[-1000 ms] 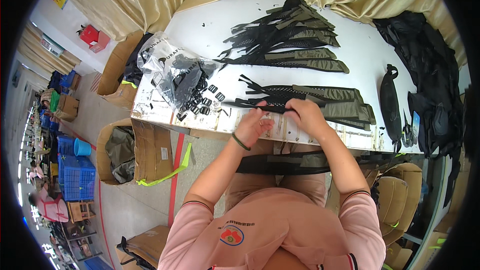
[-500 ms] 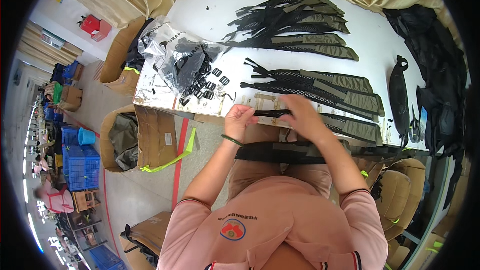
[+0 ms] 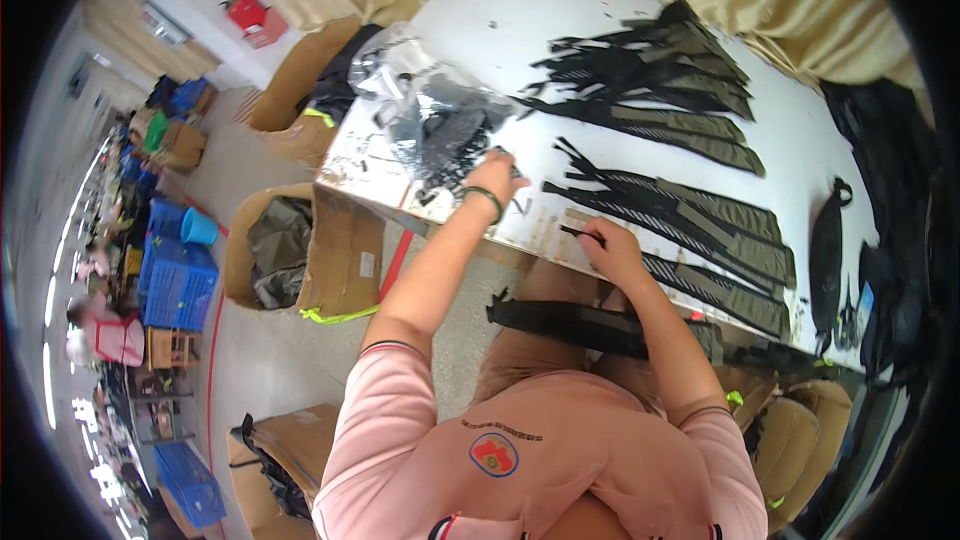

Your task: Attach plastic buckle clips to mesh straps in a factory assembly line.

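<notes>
My left hand [image 3: 495,178] reaches over the loose black plastic buckles [image 3: 458,162] at the table's near left, thumb apart from the fingers and fingertips partly hidden. Beside it lies a clear plastic bag [image 3: 400,90] with more black pieces inside. Closed at the near table edge, my right hand [image 3: 612,248] pinches a narrow black webbing end [image 3: 572,231]. This webbing belongs to a tapered black mesh and olive strap [image 3: 725,295] lying along the edge. Across my lap rests a long black padded strip [image 3: 570,325].
More mesh straps [image 3: 690,220] lie beyond my right hand, with a fanned pile [image 3: 660,70] farther back. A black padded belt [image 3: 828,255] and scissors [image 3: 848,325] lie at the right. Open cardboard boxes [image 3: 345,250] stand left of the table [image 3: 480,15].
My left hand has left the webbing end and moved left and away to the buckles. My right hand has closed on the webbing. The view has turned somewhat.
</notes>
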`<state>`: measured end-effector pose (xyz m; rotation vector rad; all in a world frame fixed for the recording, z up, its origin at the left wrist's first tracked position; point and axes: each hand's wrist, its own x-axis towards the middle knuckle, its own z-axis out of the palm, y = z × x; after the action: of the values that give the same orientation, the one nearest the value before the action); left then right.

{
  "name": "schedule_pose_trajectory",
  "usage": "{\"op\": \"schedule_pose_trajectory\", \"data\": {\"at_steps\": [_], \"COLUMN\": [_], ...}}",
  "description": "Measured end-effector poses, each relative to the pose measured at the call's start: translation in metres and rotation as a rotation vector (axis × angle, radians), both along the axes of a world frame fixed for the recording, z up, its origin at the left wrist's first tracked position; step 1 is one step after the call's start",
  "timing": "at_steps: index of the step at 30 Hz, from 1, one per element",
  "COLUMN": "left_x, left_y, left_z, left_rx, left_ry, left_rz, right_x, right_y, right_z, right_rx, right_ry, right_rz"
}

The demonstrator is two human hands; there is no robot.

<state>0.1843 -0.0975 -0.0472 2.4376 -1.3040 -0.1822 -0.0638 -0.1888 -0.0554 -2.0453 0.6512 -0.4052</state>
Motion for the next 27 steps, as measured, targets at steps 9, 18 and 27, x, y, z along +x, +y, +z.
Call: {"op": "schedule_pose_trajectory", "data": {"at_steps": [9,18,27], "left_x": [-0.044,-0.116,-0.15], "left_y": [0.007,0.042,0.038], "left_z": [0.017,0.005,0.008], "left_rx": [-0.283,-0.821,-0.861], "left_ry": [-0.216,1.238,1.221], "left_rz": [-0.135,0.063,-0.08], "right_x": [-0.001,-0.006,-0.022], "right_y": [-0.022,0.007,0.006], "right_z": [-0.003,0.055,0.05], "right_rx": [0.333,0.528,1.023], "right_ry": [0.051,-0.091,-0.116], "right_rz": [0.044,0.171,0.1]}}
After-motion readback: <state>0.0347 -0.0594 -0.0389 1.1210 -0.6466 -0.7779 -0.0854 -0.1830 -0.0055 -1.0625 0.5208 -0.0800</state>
